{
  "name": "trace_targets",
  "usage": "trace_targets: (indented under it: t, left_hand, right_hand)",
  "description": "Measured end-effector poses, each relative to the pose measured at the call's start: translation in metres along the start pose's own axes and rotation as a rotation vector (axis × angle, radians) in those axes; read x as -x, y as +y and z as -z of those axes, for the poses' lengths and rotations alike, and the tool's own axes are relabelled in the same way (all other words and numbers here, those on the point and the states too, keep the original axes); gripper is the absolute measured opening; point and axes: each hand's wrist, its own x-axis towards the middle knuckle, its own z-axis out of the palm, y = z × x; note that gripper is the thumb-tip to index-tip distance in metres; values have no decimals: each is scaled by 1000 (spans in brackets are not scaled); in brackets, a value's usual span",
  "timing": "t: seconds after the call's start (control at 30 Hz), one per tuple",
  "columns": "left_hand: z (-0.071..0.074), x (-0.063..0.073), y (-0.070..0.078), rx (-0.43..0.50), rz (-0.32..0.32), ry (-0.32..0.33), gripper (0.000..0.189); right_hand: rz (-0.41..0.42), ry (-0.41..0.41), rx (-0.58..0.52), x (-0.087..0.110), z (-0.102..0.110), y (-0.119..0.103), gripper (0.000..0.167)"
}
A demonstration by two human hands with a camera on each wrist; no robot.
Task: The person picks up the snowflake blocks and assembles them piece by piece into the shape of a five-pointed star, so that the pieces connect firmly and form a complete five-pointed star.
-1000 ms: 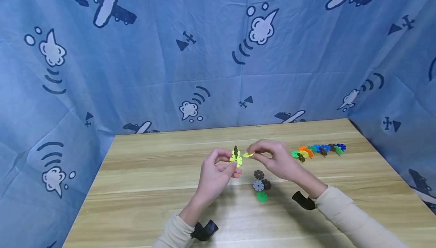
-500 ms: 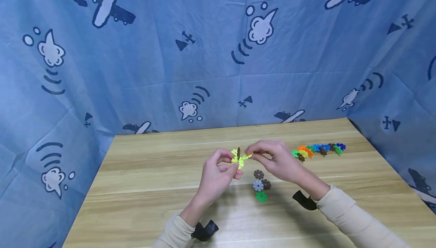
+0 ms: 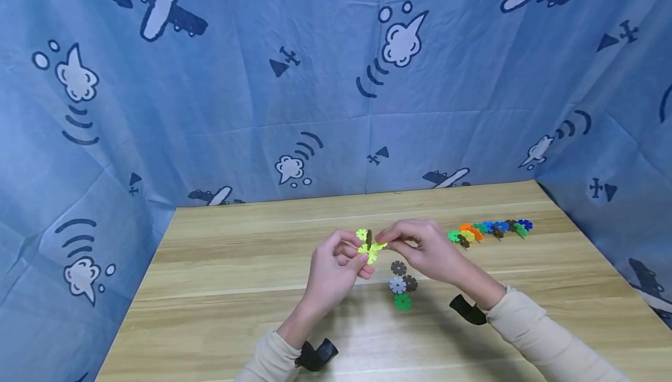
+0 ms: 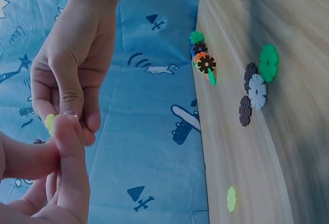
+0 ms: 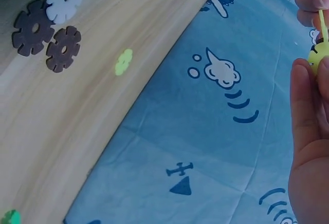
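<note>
In the head view my left hand pinches a small build of snowflake-shaped plastic discs, with a yellow disc at the thumb and a brown disc standing edge-on. From the other side my right hand pinches a second yellow disc, which overlaps the build. Fingertips of both hands nearly meet there. The left wrist view has a bit of yellow disc between the hands, the rest hidden by fingers. At the right wrist view's edge, a yellow disc shows above the right fingertips.
Below the hands lie a green disc, a grey disc and two brown discs. Another yellow disc lies on the wooden table. A row of joined coloured discs lies right. Blue curtain surrounds the table.
The right hand's yellow disc has come left and closed the gap to the build. The left hand has tilted the build slightly and moved it a little right and down.
</note>
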Motion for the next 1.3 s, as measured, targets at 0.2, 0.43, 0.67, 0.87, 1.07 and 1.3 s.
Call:
trace_targets:
  t: [0.2,0.43,0.67,0.87,1.07,1.3]
  left_hand:
    - [-2,-1,2,-46,-1,50,19]
    - [-3,1,-3,-81,17,40,23]
    - [-1,-1,-6,-25,-9,-5,18]
    - [1,-2,-6,-13,0,-33,25]
    - [4,-5,-7,-23,-2,-52,29]
    - [5,-5,-8,-67,-55,-56,42]
  right_hand:
    - [169,23,34,-2,-2,-1,34]
    - [203,-24,25,5,-8,1,40]
    - [100,6,75,8,-9,2,32]
    - [26,-4,66,9,-8,2,29]
    - [-10,12,66,10,-8,2,25]
    - [-55,40,93,8,-7,0,22]
